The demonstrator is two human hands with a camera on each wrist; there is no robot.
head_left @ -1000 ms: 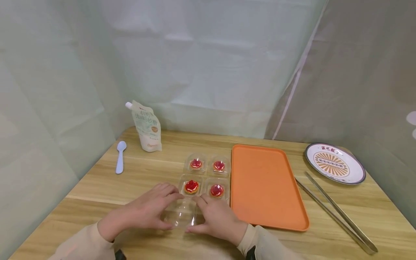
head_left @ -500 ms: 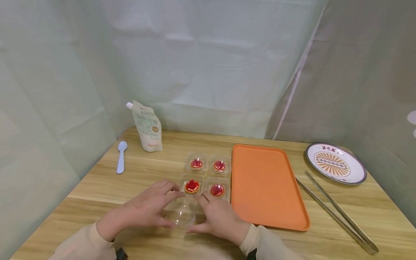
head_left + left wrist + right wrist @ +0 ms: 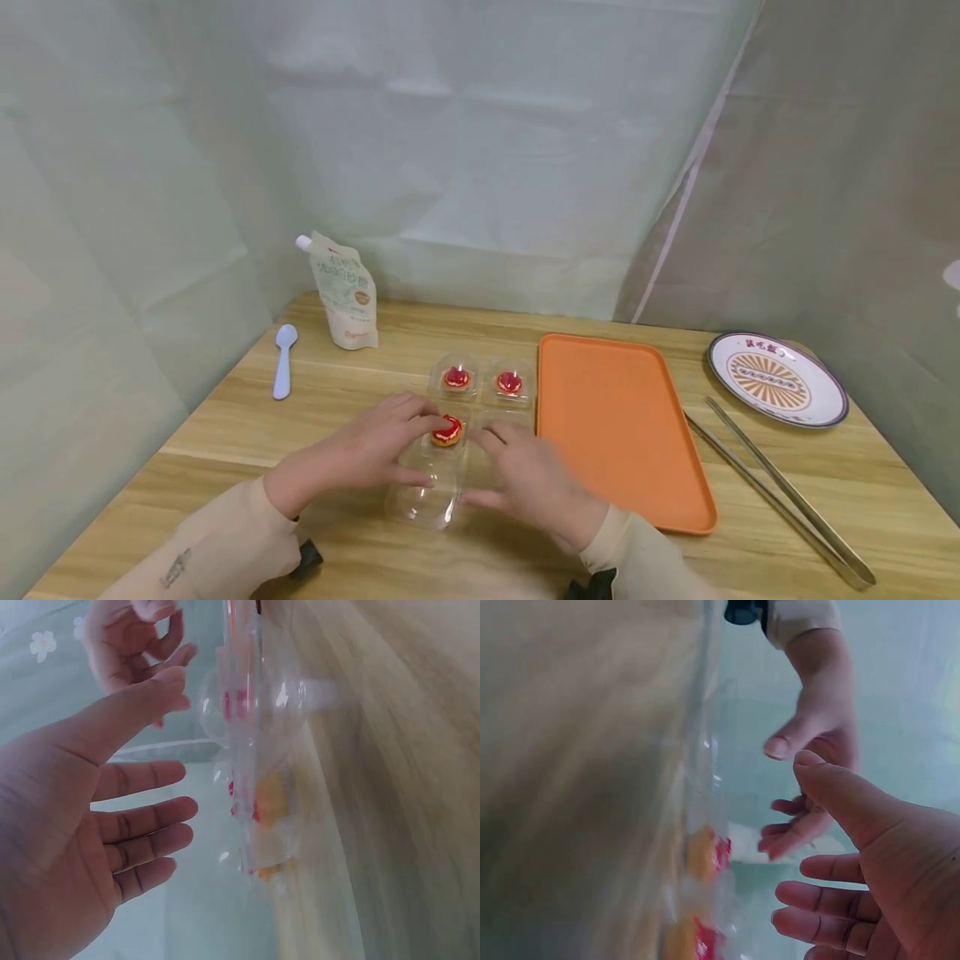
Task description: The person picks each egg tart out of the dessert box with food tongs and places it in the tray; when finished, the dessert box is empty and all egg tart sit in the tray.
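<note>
Head: our left hand (image 3: 367, 447) and right hand (image 3: 536, 477) hover apart, fingers relaxed and gripping nothing, over the clear container (image 3: 426, 502) of tarts (image 3: 447, 432), just left of our orange tray (image 3: 622, 442) | Left wrist: our fingers stand clear of the container | Right wrist: we see bent fingers, tarts blurred

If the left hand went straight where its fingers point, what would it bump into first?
Probably the nearest red-topped tart, or its clear box, since the left hand points at them. How high it hovers is hard to judge.
</note>
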